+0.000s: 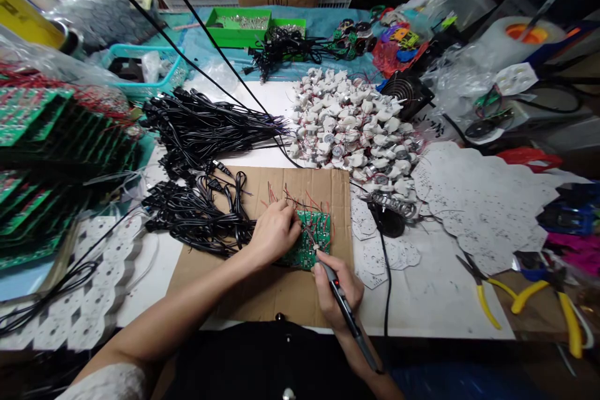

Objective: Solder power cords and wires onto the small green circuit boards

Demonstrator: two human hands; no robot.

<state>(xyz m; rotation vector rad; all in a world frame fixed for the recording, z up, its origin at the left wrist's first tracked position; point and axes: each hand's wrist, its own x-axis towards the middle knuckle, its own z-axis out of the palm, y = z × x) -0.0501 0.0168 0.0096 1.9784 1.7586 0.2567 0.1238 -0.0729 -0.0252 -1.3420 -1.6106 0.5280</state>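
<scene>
A green circuit board (pixel 321 223) with red and black wires at its far edge lies on a sheet of cardboard (pixel 276 300). My left hand (pixel 277 229) rests over the board's left part, fingers pinched together; what they hold is hidden. In my right hand (pixel 341 287) is a pen-shaped soldering iron (pixel 345 312) with a small red light, held like a pen. Its tip points down at the board's middle, close to my left fingertips. A bundle of black power cords (pixel 206 219) lies left of the board, beside my left wrist.
Behind the cardboard are more black cords (pixel 201 128) and a heap of white motor units (pixel 347 119). Green board stacks (pixel 42 125) stand left. White panels (pixel 482 200) and yellow-handled pliers (pixel 487 306) lie right. Two black cables (pixel 206 31) hang across the view.
</scene>
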